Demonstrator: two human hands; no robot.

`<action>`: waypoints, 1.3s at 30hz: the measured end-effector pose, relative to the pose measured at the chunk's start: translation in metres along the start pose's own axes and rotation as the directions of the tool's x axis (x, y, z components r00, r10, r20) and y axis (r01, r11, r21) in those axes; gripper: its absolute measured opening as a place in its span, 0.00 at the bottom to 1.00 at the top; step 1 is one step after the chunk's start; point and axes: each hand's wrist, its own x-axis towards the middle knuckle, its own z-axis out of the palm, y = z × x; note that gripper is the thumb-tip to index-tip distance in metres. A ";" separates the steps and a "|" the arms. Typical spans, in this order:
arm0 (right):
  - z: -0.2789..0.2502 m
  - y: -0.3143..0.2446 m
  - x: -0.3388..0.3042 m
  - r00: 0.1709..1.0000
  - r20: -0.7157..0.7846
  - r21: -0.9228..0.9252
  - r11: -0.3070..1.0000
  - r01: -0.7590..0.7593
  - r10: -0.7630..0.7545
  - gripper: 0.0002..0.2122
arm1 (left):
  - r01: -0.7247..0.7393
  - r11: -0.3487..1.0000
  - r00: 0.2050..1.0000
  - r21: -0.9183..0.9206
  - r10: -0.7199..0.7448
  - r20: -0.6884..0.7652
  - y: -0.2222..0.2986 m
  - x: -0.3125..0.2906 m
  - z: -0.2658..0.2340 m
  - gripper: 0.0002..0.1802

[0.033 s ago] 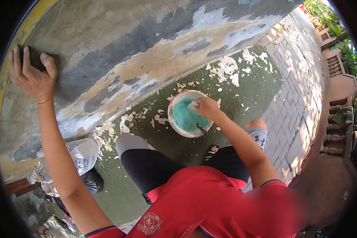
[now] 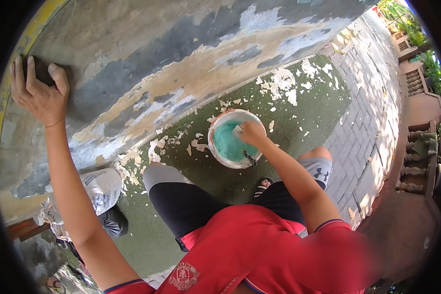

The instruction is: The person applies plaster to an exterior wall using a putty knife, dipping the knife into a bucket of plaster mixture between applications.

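A round white bucket (image 2: 219,158) with a stained rim stands on the green ground in front of me, with turquoise paint (image 2: 225,142) inside. My right hand (image 2: 252,134) reaches over its right side, fingers closed on a small pale flat piece (image 2: 237,130), whose kind I cannot make out; its lower part is hidden by the hand and paint. Near the bucket's lower right rim leans a dark-handled tool (image 2: 250,158), its other end in the paint. Away to the left, my left hand (image 2: 41,95) rests against the peeling wall (image 2: 147,59) with its fingers spread, holding nothing.
Flakes of old paint (image 2: 283,83) litter the green ground along the wall's foot. At left sit a white sack (image 2: 103,186) and a black plastic bag (image 2: 115,223). A paved path (image 2: 357,108) runs on the right, beside a balustrade (image 2: 416,152). My knees flank the bucket.
My right hand has shifted slightly left over the bucket with the pale piece. The left hand stays on the wall.
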 end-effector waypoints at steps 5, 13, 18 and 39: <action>0.073 -0.009 0.026 0.991 -0.020 0.146 0.981 -0.128 0.133 0.13 | -0.028 0.998 1.000 0.051 0.027 0.007 -0.013 -0.001 -0.003 0.24; 0.081 -0.011 0.030 0.988 0.070 0.122 0.982 -0.146 0.138 0.13 | -0.044 0.997 0.999 0.057 0.043 0.022 -0.021 -0.011 0.001 0.25; 0.092 -0.005 0.032 0.998 0.051 0.103 0.994 -0.029 0.023 0.12 | -0.061 0.998 0.998 0.017 0.061 -0.001 -0.018 -0.002 0.006 0.24; 0.097 -0.002 0.058 0.975 0.196 0.254 0.955 -0.149 0.100 0.15 | -0.095 0.990 0.995 0.104 0.093 0.021 -0.016 -0.001 0.001 0.24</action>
